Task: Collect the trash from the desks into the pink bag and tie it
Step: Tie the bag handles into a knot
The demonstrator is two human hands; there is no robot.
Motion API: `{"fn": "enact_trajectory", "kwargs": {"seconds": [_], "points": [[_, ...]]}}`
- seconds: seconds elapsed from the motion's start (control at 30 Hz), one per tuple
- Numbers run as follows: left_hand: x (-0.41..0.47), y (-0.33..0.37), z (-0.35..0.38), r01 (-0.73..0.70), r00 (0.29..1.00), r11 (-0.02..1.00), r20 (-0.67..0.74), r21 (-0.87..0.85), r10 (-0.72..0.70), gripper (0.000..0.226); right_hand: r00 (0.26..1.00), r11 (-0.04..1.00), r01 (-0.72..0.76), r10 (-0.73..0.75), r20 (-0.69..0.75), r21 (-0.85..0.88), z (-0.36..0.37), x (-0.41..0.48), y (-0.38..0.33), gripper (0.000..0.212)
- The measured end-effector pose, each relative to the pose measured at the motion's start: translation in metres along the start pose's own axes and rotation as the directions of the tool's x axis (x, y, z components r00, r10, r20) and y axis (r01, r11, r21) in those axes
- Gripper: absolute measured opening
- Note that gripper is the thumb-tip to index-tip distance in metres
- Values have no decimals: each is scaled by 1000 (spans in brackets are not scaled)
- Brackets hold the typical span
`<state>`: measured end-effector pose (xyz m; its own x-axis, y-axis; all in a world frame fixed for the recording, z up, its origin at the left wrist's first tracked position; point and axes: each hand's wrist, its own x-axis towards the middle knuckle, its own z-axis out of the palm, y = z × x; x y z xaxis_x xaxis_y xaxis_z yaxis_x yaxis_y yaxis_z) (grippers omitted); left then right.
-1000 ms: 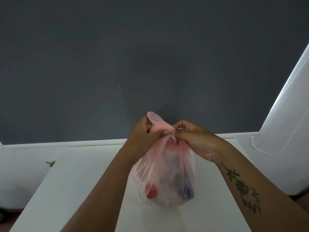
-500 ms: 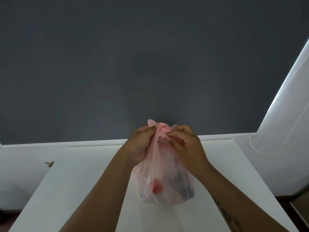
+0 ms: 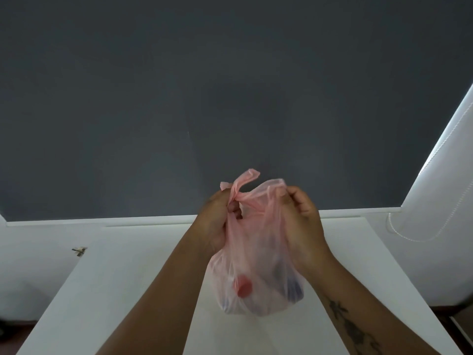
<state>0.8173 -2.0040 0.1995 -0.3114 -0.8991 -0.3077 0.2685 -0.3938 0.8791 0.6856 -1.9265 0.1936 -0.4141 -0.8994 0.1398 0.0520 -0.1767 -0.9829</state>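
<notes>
The translucent pink bag [image 3: 258,285] rests on the white desk [image 3: 128,290], bulging with trash; a red round piece and something dark blue show through its lower part. My left hand [image 3: 217,221] grips one twisted handle at the bag's top, its loose end sticking up. My right hand [image 3: 302,216] pinches the other handle, pulled out to the right. The two handles cross between my hands, above the bag's neck.
A dark grey wall fills the background behind a white ledge [image 3: 102,220]. A white roller blind with a bead cord [image 3: 435,201] stands at the right. A small metal fitting [image 3: 79,250] lies left of the desk.
My hands were close together on the bag's top; now they have drawn apart, each pulling a handle sideways, and the left handle's end sticks up.
</notes>
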Motion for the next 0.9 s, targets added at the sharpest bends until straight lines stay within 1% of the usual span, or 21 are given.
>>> {"fn": "enact_trajectory", "kwargs": {"seconds": [0.03,0.07,0.17,0.2,0.27,0.3,0.33,0.37,0.4,0.43,0.47,0.5,0.53,0.57,0.6,0.63,0.7,0.73,0.8,0.87,0.9], "points": [[2,-1,-1,-34,999,999,-17,35,35,25,999,998,-37,37,-4,49,-1,3,-3,17],[3,-3,-1,-72,997,995,-6,62,73,25,999,998,-41,41,-1,47,-3,6,-5,18],[3,-3,2,-165,986,975,64,149,157,32,999,988,32,-25,43,-154,-6,10,-2,16],[2,-2,3,-193,980,964,85,185,180,33,996,975,47,-29,86,-215,-6,11,0,21],[3,-1,4,-239,969,947,122,217,216,35,988,922,34,29,155,-385,-6,17,6,56],[3,0,3,-246,966,945,133,214,221,35,984,856,29,66,167,-516,-7,22,8,71],[3,0,2,-250,965,945,134,213,225,35,981,753,63,76,181,-655,-7,27,10,74],[2,0,1,-255,965,938,125,235,231,34,979,624,124,50,198,-771,-8,30,11,63],[2,-1,1,-269,963,923,111,277,247,34,974,512,201,-17,224,-835,-8,33,12,45],[1,-2,1,-288,958,901,94,323,273,35,964,474,263,-97,247,-840,-8,34,14,28],[2,-3,1,-311,949,882,70,354,306,38,958,518,288,-154,243,-806,-8,34,15,21],[-1,-3,1,-323,944,875,53,360,327,46,963,606,270,-170,210,-748,-7,33,16,20],[-2,-3,1,-322,944,883,47,342,327,56,974,696,225,-146,173,-681,-6,32,16,20],[-3,-3,0,-312,949,896,54,316,312,65,982,762,183,-116,146,-621,-5,32,16,21],[-4,-2,0,-308,951,901,67,307,303,66,988,802,149,-93,126,-579,-3,31,14,22],[-6,-2,0,-320,947,885,78,338,312,59,990,828,131,-82,112,-546,-1,30,11,22],[-7,-3,2,-383,919,801,100,461,382,33,994,879,98,-62,90,-467,0,28,4,21],[-7,-4,2,-412,901,757,101,508,423,28,996,906,67,-33,88,-418,1,29,2,19],[-5,-4,3,-469,855,711,68,524,514,28,990,951,-30,71,123,-309,3,28,-1,18],[-3,0,5,-510,814,683,37,523,579,26,970,969,-151,184,159,-196,6,29,-5,28],[-4,3,6,-513,814,689,35,512,579,26,963,967,-201,224,149,-157,7,29,-8,33]]}}
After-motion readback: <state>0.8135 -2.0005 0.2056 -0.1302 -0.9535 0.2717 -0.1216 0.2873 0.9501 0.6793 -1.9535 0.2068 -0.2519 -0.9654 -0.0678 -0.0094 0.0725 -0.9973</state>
